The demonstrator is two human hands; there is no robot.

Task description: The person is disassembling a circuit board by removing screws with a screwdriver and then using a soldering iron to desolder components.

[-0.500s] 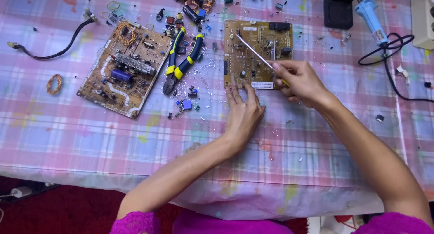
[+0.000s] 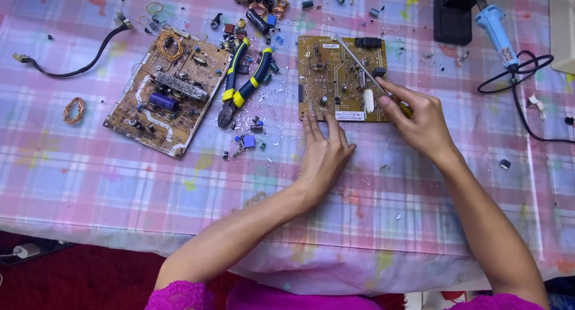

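— Where is the circuit board (image 2: 335,76)?
— On the checked tablecloth (image 2: 120,178), right of the pliers (image 2: 242,79).
— And the hands?
— The right hand (image 2: 419,121) grips a screwdriver (image 2: 359,61) laid across it; the left hand (image 2: 323,151) lies open, fingertips on its near edge.

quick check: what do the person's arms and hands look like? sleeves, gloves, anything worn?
Both hands are bare: no gloves on the left hand or right hand. No rings or watch that I can make out. Forearms are uncovered; short bright magenta sleeves, seemingly lace-textured, show at the frame's bottom edge.
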